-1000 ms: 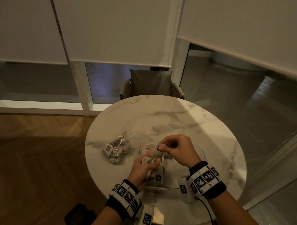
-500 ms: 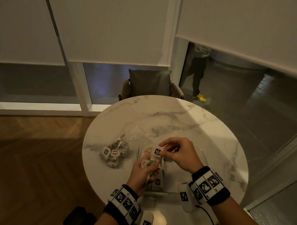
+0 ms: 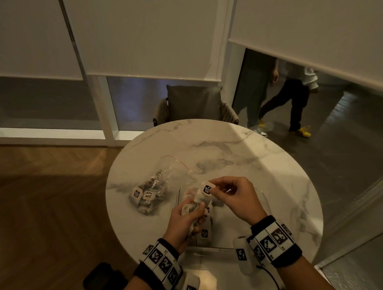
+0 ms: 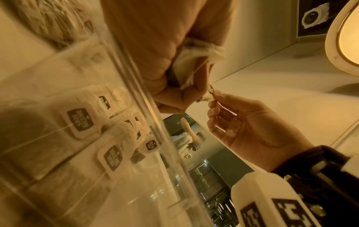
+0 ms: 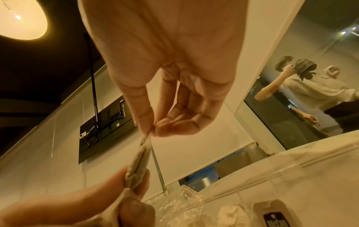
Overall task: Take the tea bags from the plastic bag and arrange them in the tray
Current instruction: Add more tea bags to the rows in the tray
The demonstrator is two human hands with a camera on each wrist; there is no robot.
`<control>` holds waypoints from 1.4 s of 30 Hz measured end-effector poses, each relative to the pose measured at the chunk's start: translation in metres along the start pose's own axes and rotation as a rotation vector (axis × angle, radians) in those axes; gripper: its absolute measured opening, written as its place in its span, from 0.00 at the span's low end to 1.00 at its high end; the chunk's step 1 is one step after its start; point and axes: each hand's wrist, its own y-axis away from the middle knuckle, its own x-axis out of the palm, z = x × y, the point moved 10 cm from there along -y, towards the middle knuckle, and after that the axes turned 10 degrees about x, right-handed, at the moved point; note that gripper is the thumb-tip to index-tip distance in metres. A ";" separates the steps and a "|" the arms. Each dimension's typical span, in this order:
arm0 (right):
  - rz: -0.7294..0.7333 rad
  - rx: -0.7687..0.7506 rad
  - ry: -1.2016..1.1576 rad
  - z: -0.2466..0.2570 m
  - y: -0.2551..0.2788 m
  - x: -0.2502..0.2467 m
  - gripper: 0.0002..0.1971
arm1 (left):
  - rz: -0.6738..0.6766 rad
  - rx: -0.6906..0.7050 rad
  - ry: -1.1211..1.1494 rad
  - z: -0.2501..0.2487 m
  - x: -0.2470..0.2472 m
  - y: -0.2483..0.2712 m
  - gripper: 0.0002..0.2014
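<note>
Currently left hand (image 3: 186, 219) grips tea bag (image 3: 189, 208) over tray (image 3: 263, 197); right hand (image 3: 234, 196) pinches its tag (image 3: 207, 188). Overpulling risks snapping string; plastic bag (image 3: 155, 187) at 10 o'clock.

left hand (image 3: 186, 221) gripping tea bag (image 3: 189, 208), right hand (image 3: 236, 197) pinching tag (image 3: 207, 188)

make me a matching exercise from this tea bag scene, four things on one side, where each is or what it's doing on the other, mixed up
Things:
1. left hand
2. right hand
3. plastic bag
4. chair

Places or states:
A. lies on the marble table, left of the clear tray, tea bags inside
B. pinches a paper tag
C. stands at the far side of the table
D. grips a tea bag pouch above the tray

Pairs: 1-D, 2-B, 3-A, 4-C
</note>
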 end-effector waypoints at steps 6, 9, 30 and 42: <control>0.050 0.023 -0.042 -0.007 0.006 0.016 0.04 | 0.017 0.011 0.124 -0.006 0.002 0.002 0.08; 0.038 -0.010 -0.089 -0.003 0.008 0.019 0.02 | 0.031 0.009 0.144 -0.006 0.003 0.002 0.10; 0.081 -0.023 -0.091 -0.002 0.002 0.018 0.02 | 0.085 -0.007 0.053 -0.007 0.010 0.008 0.11; 0.014 0.010 -0.074 0.005 -0.002 0.000 0.08 | 0.052 -0.022 0.031 -0.003 0.009 0.007 0.16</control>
